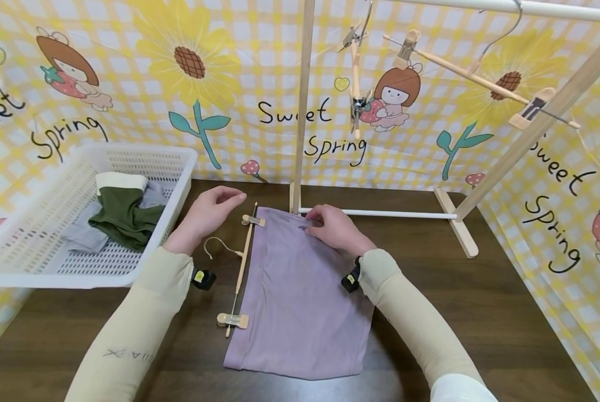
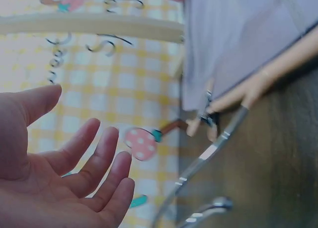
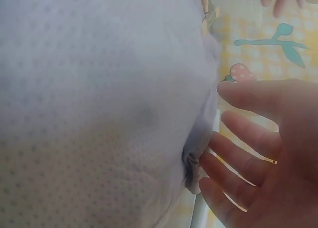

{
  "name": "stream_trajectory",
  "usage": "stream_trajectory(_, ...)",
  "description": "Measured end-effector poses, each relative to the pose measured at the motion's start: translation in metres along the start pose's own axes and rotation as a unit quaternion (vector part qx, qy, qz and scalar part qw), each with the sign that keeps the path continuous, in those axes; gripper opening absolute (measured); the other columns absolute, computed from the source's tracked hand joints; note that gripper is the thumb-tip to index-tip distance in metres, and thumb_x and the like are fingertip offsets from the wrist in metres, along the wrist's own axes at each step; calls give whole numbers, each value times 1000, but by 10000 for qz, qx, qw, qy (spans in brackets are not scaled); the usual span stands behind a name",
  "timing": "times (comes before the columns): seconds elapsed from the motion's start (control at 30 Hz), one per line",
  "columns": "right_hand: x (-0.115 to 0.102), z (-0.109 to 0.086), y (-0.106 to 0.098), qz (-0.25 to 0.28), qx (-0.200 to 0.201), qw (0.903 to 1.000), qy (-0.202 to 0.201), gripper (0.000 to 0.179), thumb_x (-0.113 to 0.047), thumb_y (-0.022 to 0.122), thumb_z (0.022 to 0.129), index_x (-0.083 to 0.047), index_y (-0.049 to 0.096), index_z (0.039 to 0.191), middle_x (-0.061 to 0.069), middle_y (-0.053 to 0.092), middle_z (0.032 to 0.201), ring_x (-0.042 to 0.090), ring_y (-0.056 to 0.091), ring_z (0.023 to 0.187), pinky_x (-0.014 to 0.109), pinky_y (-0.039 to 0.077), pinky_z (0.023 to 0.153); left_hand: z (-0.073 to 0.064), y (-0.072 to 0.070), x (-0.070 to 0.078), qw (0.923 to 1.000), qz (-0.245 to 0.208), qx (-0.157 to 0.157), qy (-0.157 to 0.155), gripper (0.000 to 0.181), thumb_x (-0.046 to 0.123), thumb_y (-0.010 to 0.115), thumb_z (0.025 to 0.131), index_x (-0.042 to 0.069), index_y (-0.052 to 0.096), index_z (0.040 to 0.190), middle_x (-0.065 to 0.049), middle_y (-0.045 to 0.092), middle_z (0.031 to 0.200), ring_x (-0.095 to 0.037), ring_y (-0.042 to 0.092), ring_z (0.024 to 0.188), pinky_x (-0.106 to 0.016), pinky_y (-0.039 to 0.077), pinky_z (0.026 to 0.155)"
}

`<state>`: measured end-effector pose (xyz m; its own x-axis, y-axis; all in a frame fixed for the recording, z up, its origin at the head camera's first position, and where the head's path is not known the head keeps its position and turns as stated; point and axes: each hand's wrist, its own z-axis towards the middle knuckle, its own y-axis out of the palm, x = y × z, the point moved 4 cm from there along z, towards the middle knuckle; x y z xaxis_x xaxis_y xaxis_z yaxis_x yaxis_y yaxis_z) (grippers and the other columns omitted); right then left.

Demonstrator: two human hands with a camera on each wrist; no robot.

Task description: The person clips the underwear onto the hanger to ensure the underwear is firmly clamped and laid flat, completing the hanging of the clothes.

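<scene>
A folded lavender garment (image 1: 305, 290) lies flat on the dark wooden table, a wide band along its left edge. Beside that edge is a wooden clip hanger (image 1: 244, 259), its metal hook pointing left. Both its clips, the far clip (image 1: 253, 220) and the near clip (image 1: 233, 320), sit on the band. My left hand (image 1: 206, 215) hovers left of the far clip, holding nothing; the left wrist view shows its fingers spread and loosely bent. At the garment's far edge is my right hand (image 1: 335, 226), fingers loosely bent against the cloth in the right wrist view, without a visible pinch.
A white plastic basket (image 1: 179, 195) at left holds a dark green garment (image 1: 124, 218) and pale grey cloth (image 1: 84, 234). Behind stands a wooden rack with a white lower bar (image 1: 400, 214). Two clip hangers hang above, including the right one (image 1: 471, 75). Patterned cloth (image 1: 260, 56) covers the walls.
</scene>
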<state>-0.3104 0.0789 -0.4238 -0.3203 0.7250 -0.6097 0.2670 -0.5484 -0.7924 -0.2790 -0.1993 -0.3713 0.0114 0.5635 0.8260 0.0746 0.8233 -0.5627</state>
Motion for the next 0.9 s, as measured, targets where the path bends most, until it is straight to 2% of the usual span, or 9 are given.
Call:
stream_trajectory(0.17, -3, -4, -2, 65, 36, 10000, -59, 31, -20, 75, 93, -8, 68, 121, 5, 63, 119, 24, 58, 112, 38, 46, 96, -11, -4, 11, 9997, -29, 110, 225, 54, 49, 59, 102, 6, 60, 134, -14, 59, 135, -32, 52, 125, -49, 40, 103)
stream_trajectory(0.5, -11, -11, -4, -10, -33, 9997, -243, 32, -18, 75, 93, -7, 68, 122, 7, 65, 120, 27, 58, 116, 40, 46, 96, -39, -11, 31, 9985, 9, 101, 546, 51, 46, 59, 103, 6, 61, 134, -13, 62, 129, -30, 54, 117, -45, 42, 96)
stream_trajectory(0.9, -23, -21, -3, 252, -266, 9983, -456, 34, -18, 77, 92, -5, 69, 123, 6, 67, 122, 26, 62, 115, 39, 49, 95, -66, -6, 41, 9952, -218, -57, 956, 50, 32, 62, 104, 2, 50, 142, -16, 61, 126, -30, 58, 113, -42, 42, 97)
